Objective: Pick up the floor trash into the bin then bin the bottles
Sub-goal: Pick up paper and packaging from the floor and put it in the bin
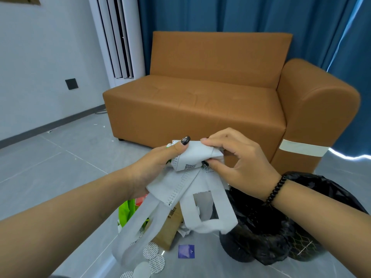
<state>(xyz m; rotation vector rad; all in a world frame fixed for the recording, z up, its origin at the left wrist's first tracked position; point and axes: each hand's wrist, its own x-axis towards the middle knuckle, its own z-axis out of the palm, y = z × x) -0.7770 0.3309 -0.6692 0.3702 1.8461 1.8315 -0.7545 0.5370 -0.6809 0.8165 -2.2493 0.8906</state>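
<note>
Both my hands hold a white non-woven bag (198,155) with a printed QR code in front of me. My left hand (158,167) grips its bunched body, thumb on top. My right hand (234,155) pinches the folded top edge. The bag's handles (208,215) hang down over the floor trash. The bin (261,227), lined with a black plastic bag, stands at the lower right under my right wrist. On the floor below lie a brown paper packet (168,231), a green wrapper (125,213), round foil seals (150,251) and a small purple sachet (186,251). No bottles are in view.
A tan leather sofa (200,97) stands straight ahead, its right arm bound with white tape (303,149). Blue curtains hang behind it. A white standing air conditioner (120,37) is at the back left. Grey tiled floor (50,161) stretches to the left, with small white scraps near the wall.
</note>
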